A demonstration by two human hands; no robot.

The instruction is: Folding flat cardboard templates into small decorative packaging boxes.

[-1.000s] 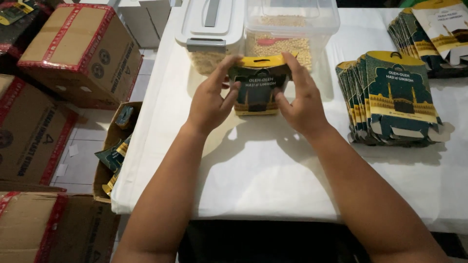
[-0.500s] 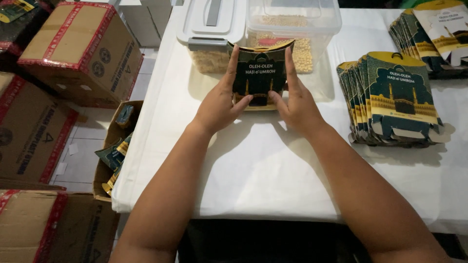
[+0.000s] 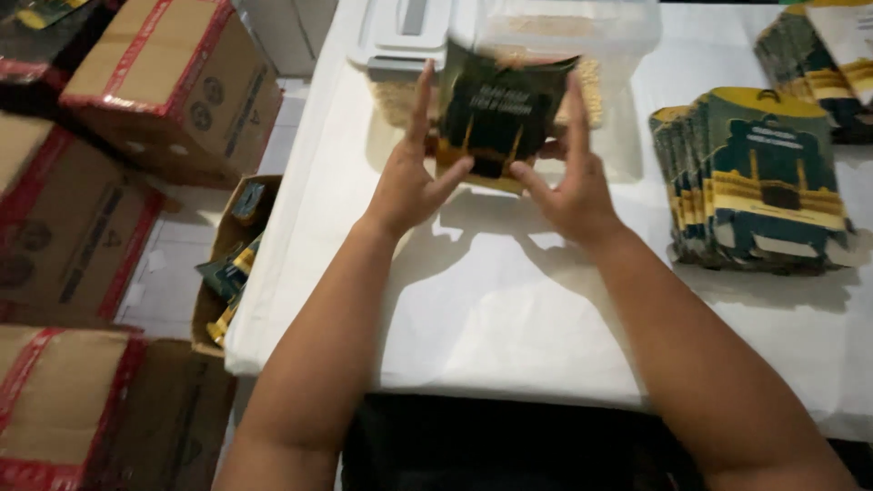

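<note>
The left hand (image 3: pixel 406 186) and the right hand (image 3: pixel 568 186) press from either side on one dark green and gold cardboard pouch box (image 3: pixel 498 116), fingers stretched up along its edges and thumbs on its front; the box is held upright just above the counter (image 3: pixel 509 309), which is covered with a white cloth. The box's print is blurred and cannot be made out. Right behind it stand two clear plastic containers: the left container (image 3: pixel 400 55) has a white lid with a grey latch, the right container (image 3: pixel 582 45) holds pale grain, and both are cut off by the top edge and partly hidden by the box. To the right lies one fanned stack of flat green boxes (image 3: pixel 755 182); a second stack (image 3: pixel 818 55) at the far corner is cut off, and their count is not clear. Off the counter's left edge, an open carton (image 3: pixel 238 238) on the floor holds a few more green boxes, with three taped cardboard cartons (image 3: pixel 159 91) around it.
</note>
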